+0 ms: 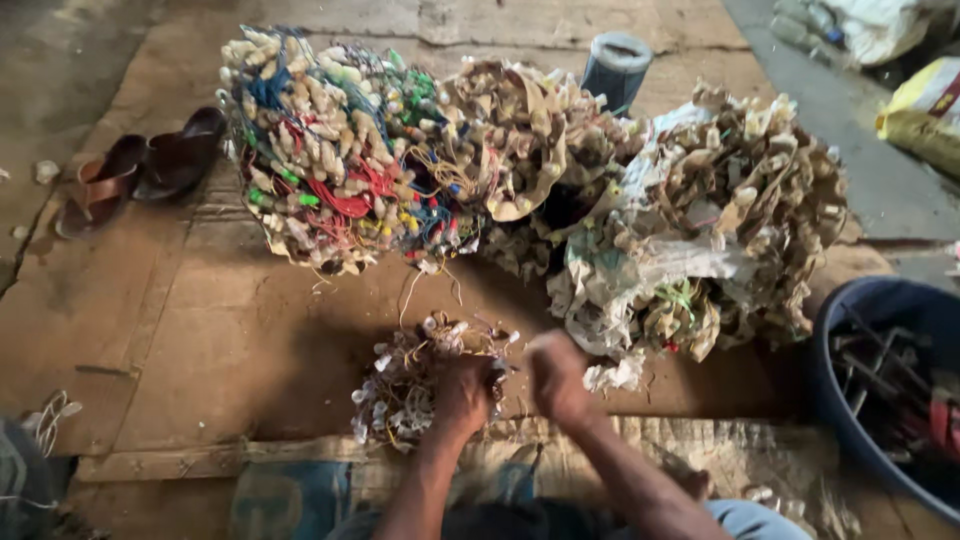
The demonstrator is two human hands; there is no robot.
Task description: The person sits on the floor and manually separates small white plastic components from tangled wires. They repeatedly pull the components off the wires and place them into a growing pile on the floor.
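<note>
A small bundle of thin wires with pale plastic ends (410, 378) lies on the brown floor just in front of me. My left hand (462, 392) is closed on the right side of that bundle. My right hand (556, 376) is next to it, fingers curled and blurred; what it holds cannot be made out. Beyond the hands sits a big heap of the same parts with red, blue and green wires (335, 150). To its right are heaps wrapped in torn brown paper (730, 215).
A pair of dark sandals (140, 175) lies at the left. A blue tub with metal scraps (890, 385) stands at the right edge. A grey cylinder (616, 66) stands behind the heaps. A yellow sack (925, 110) is at the far right.
</note>
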